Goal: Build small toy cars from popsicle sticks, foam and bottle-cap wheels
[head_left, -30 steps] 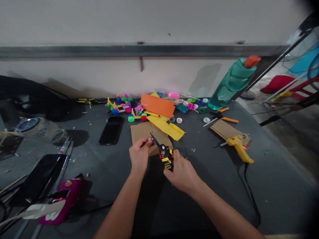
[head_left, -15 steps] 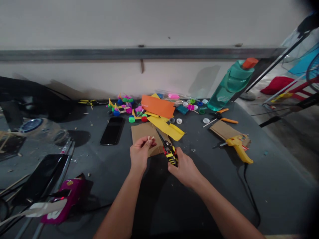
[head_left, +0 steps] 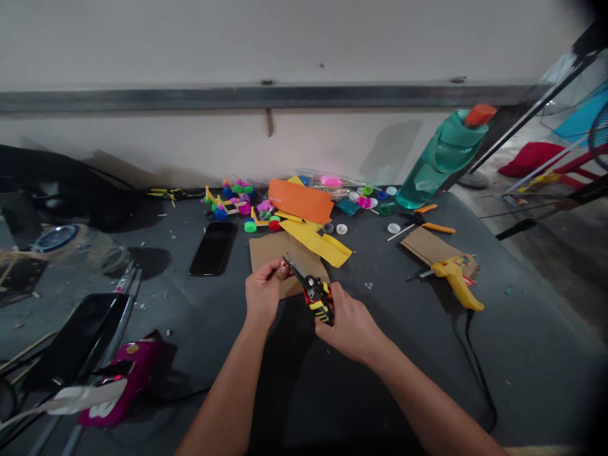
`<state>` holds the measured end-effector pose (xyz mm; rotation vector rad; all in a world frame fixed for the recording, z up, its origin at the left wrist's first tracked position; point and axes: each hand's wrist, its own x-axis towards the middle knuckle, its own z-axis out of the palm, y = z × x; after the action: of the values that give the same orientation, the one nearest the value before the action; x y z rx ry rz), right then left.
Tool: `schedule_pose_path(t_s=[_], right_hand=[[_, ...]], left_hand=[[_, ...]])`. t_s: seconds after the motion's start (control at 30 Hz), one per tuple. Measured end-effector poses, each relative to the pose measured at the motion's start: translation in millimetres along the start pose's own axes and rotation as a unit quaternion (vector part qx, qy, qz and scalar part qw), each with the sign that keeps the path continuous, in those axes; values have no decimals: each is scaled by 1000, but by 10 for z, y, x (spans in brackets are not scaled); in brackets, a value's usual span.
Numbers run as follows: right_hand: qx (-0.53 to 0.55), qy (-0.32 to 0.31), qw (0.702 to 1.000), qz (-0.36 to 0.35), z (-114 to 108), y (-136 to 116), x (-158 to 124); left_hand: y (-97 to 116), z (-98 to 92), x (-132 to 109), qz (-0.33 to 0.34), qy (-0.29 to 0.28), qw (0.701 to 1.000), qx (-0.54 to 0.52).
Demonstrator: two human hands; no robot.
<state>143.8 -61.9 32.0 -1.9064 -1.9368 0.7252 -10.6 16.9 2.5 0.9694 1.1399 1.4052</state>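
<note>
My right hand (head_left: 351, 326) is wrapped round the yellow, black and red handles of a pair of snips (head_left: 311, 286). Their long, pointed dark jaws reach up and left to the fingertips of my left hand (head_left: 263, 294). Thumb and fingers there pinch a small pale piece (head_left: 284, 266), mostly hidden; its exact kind is unclear. The jaw tips are at this piece, but I cannot tell whether they touch it. Beneath both hands lies a sheet of brown cardboard (head_left: 266, 249), with a yellow strip (head_left: 332, 249) overlapping its far right corner.
Beyond the cardboard are an orange sheet (head_left: 301, 201) and small wheeled pieces with coloured caps (head_left: 250, 225). A phone (head_left: 212, 249) lies left. At right are a yellow glue gun (head_left: 456, 285), cardboard (head_left: 422, 246), orange-handled pliers (head_left: 437, 228) and a teal bottle (head_left: 437, 164). A magenta power strip (head_left: 137, 373) sits front left.
The snips have swung left, bringing their jaw tips from above the cardboard to my left fingertips. My left hand has stayed nearly in place, still pinching the pale piece.
</note>
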Motion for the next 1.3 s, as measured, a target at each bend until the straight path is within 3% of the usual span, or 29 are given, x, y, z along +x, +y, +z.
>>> schedule_pose_path(t_s=[0.27,0.43,0.7,0.8,0.97,1.07,1.2,1.3], right_hand=[[-49,-19,999,-13,29,-13,-56],[-27,-16,999,-11,54,-10,-50],[131,-14,991,35,3,7,29],[69,23,995,68,-41,80,66],[-130,169,974,70,-85,346,133],[-182,172,964,91,-90,496,154],[-161,188,967,62,-119,507,147],[-24,206,978,-19,-138,373,113]], left_hand=[[143,-85,-18,73,4,986,149],[168,-60,-42,50,-2,992,112],[94,-36,-35,-30,-17,999,22],[83,-38,-33,-46,-29,998,17],[72,-14,-55,-82,-64,995,0],[75,26,-84,-117,-76,990,-33],[79,106,-150,-154,-87,981,-80],[66,176,-221,-179,-102,974,-91]])
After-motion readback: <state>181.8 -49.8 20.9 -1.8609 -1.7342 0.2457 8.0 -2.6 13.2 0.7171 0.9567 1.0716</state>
